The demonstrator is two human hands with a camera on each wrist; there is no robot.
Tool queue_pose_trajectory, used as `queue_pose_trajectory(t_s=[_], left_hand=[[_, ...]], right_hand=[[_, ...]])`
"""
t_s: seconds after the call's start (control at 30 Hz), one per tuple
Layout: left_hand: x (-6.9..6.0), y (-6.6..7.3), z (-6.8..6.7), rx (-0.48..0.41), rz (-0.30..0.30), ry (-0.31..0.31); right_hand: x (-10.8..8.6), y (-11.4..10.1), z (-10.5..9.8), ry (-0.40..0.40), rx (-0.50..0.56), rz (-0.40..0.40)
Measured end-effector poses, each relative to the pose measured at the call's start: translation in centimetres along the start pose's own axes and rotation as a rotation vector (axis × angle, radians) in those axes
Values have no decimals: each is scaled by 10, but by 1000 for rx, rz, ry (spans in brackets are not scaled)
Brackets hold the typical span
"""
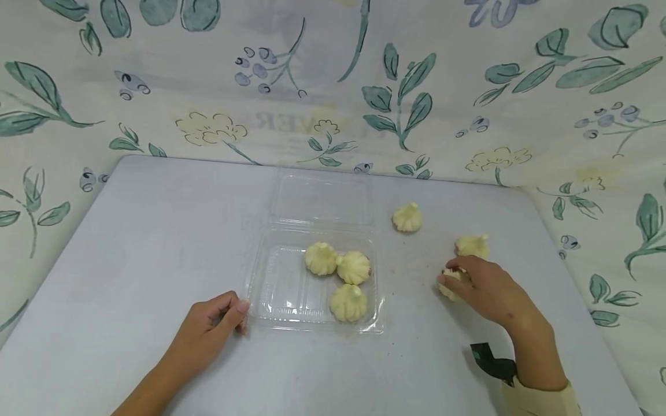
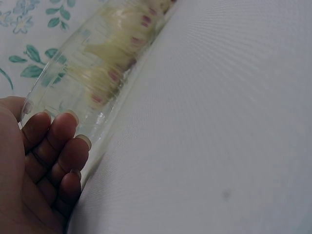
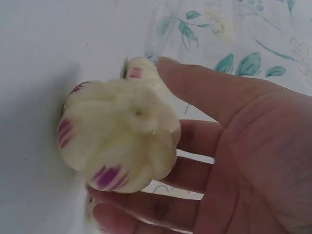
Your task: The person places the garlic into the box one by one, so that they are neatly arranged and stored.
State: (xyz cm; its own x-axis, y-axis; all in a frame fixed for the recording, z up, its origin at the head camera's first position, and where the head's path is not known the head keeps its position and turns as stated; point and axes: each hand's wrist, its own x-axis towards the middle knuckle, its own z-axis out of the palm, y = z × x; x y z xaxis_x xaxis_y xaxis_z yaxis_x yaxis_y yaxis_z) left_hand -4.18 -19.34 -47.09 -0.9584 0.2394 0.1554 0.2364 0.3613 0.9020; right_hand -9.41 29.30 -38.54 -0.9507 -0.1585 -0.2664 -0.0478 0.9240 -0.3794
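Note:
My left hand pinches the left rim of an open clear plastic clamshell box, its thumb and curled fingers at the edge. Inside, toward the right, sit three pale garlic bulbs, one at the back, another beside it and a third in front. On the right side of the table, my right hand has its thumb and fingers around a garlic bulb. The right wrist view shows purple streaks on this bulb. Another bulb lies just behind that hand.
One more garlic bulb lies right of the box's raised lid. The white table ends at a hanging floral cloth. A black strap end hangs at the right wrist.

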Motion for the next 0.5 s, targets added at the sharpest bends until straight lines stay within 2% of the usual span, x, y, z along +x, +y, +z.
queue_pose_trajectory(t_s=[0.17,0.3,0.4,0.5], left_hand=[[0,0,0,1,-3,-1],[0,1,0,0,-5,-3],[0,1,0,0,-10,-1],[0,1,0,4,-12,0]], right_hand=[[-1,0,1,24,3,9],[0,2,-1,9,-6,98],[2,3,-1,-33,-6,173],[3,5,0,-69,-4,200]])
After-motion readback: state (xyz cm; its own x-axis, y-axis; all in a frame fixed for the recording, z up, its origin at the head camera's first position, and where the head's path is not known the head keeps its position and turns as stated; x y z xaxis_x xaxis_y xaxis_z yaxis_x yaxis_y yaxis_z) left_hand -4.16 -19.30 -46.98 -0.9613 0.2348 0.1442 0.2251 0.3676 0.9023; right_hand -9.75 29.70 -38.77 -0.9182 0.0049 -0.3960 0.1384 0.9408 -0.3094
